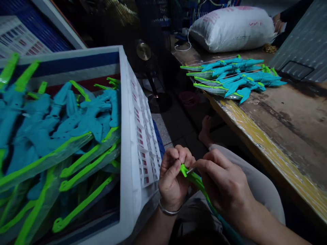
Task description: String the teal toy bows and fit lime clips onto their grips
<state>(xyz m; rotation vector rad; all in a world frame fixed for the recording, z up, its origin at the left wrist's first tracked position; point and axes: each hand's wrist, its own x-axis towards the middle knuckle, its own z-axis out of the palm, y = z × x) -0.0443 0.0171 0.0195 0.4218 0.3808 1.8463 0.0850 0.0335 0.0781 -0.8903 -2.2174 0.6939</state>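
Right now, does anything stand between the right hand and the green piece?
Nothing visible blocks it. Only a thin pale thing, pinched in the right hand, reaches toward the green piece, held by the left hand.

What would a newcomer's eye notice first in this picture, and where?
Most striking is the white crate at left, heaped with turquoise and green parts. At upper right, similar pieces lie on the table before a plump white sack. Below centre, the left grip pinches a green tip beside the right grip.
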